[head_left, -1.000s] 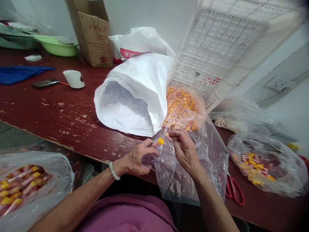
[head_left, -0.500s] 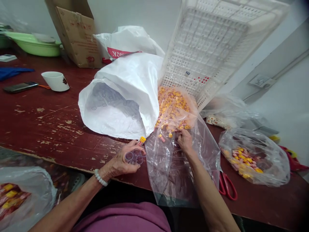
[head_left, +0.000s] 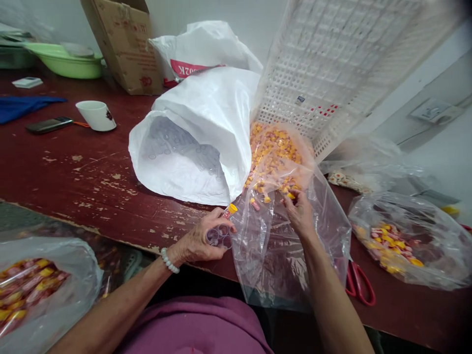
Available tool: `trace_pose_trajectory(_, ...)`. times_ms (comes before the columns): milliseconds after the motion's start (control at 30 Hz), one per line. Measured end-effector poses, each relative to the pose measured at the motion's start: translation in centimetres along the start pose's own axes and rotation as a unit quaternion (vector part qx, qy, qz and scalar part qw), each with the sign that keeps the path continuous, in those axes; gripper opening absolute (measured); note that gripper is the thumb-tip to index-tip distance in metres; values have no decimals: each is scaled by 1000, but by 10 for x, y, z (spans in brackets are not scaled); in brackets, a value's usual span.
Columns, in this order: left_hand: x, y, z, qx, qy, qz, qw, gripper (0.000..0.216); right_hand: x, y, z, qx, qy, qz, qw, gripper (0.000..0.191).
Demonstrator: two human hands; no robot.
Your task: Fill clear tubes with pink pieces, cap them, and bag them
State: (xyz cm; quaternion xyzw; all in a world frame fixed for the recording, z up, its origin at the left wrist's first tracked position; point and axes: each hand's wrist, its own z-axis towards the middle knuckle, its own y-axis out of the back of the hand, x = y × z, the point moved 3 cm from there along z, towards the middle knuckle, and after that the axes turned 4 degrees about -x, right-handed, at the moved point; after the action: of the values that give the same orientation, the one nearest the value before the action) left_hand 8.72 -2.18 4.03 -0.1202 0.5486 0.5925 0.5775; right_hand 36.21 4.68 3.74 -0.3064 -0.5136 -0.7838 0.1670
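My left hand [head_left: 199, 241] is closed around a small bundle of clear plastic tubes [head_left: 221, 232]; one of them carries a yellow cap [head_left: 232, 209]. It rests at the near edge of the dark red table [head_left: 92, 177]. My right hand [head_left: 300, 214] reaches inside a clear plastic bag [head_left: 295, 236] and pinches a yellow cap from the pile of yellow and pink caps [head_left: 275, 157]. Beside the pile lies a white bag [head_left: 195, 142] with more clear tubes inside.
A white plastic crate [head_left: 342, 64] leans behind the bags. Red scissors [head_left: 359, 287] and another clear bag of caps [head_left: 401, 241] lie at the right. A cup [head_left: 96, 115], phone [head_left: 49, 125], blue cloth, green basin and cardboard box [head_left: 127, 44] sit at the left. A bag of filled tubes [head_left: 33, 290] is at lower left.
My right hand moved from the tube in my left hand forward into the clear bag to the pile of caps. My left hand kept hold of the tubes.
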Motion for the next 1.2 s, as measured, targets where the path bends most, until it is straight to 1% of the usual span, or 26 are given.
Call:
trace_pose_trajectory(33, -2, -2, 1, 6, -2, -4, 1000, 37, 14, 4, -14, 13, -1, 101, 995, 42)
trace_pose_trajectory(67, -5, -4, 1, 11, -4, -9, 1000, 37, 31, 7, -29, 42, 10, 199, 979, 40)
trace_pose_trajectory(100, -7, -6, 2, 13, -6, -15, 1000, 37, 49, 9, -45, 69, 24, 267, 961, 38)
trace_pose_trajectory(167, -11, -10, 3, 10, -9, -29, 999, 36, 82, 12, -73, 104, 58, 345, 931, 31)
trace_pose_trajectory(200, -11, -11, 2, 6, -8, -39, 999, 35, 94, 12, -85, 115, 73, 362, 922, 28)
trace_pose_trajectory(267, -10, -13, 1, 0, -1, -69, 998, 34, 108, 11, -102, 125, 99, 360, 919, 24)
trace_pose_trajectory(333, -7, -14, -2, -2, 17, -106, 994, 33, 112, 8, -112, 124, 125, 322, 930, 22)
trace_pose_trajectory(433, -5, -12, -4, -7, 35, -145, 989, 27, 111, 5, -115, 127, 172, 255, 943, 22)
trace_pose_trajectory(500, -7, -9, -4, -12, 45, -161, 986, 24, 109, 7, -114, 125, 185, 236, 946, 31)
trace_pose_trajectory(567, -8, -8, -3, -15, 63, -185, 981, 22, 108, 12, -112, 102, 187, 233, 949, 38)
trace_pose_trajectory(633, -8, -7, -2, -13, 87, -218, 972, 23, 107, 15, -113, 87, 212, 215, 949, 33)
trace_pose_trajectory(667, -7, -7, -2, -13, 94, -229, 969, 25, 108, 15, -115, 95, 237, 195, 947, 30)
trace_pose_trajectory(733, -4, -7, -1, -13, 98, -229, 968, 28, 110, 11, -121, 130, 284, 153, 938, 29)
trace_pose_trajectory(833, 2, -6, 0, -25, 105, -202, 973, 30, 111, 4, -126, 156, 305, 120, 932, 37)
trace_pose_trajectory(900, 6, -5, 1, -35, 129, -212, 968, 31, 105, 3, -118, 152, 311, 121, 930, 37)
trace_pose_trajectory(933, 9, -4, 1, -41, 143, -226, 963, 31, 99, 3, -108, 134, 303, 124, 935, 34)
trace_pose_trajectory(967, 12, -3, 1, -46, 157, -243, 956, 31, 88, 5, -95, 102, 281, 123, 946, 31)
trace_pose_trajectory(1000, 15, -2, 1, -53, 170, -258, 950, 31, 74, 7, -78, 61, 240, 105, 963, 29)
trace_pose_trajectory(1033, 18, -1, 1, -62, 180, -266, 945, 32, 56, 10, -60, -2, 184, 85, 979, 29)
trace_pose_trajectory(1067, 21, 1, 0, -71, 189, -269, 942, 33, 37, 10, -42, -35, 119, 22, 992, 32)
trace_pose_trajectory(1100, 24, 2, -1, -77, 195, -266, 941, 34, 18, 8, -25, -36, 62, -62, 995, 32)
trace_pose_trajectory(1167, 28, 4, -2, -84, 194, -248, 945, 35, -11, -1, 1, -14, 26, -109, 994, 28)
trace_pose_trajectory(1200, 28, 5, -3, -81, 190, -237, 949, 35, -21, -6, 9, 0, 18, -124, 992, 25)
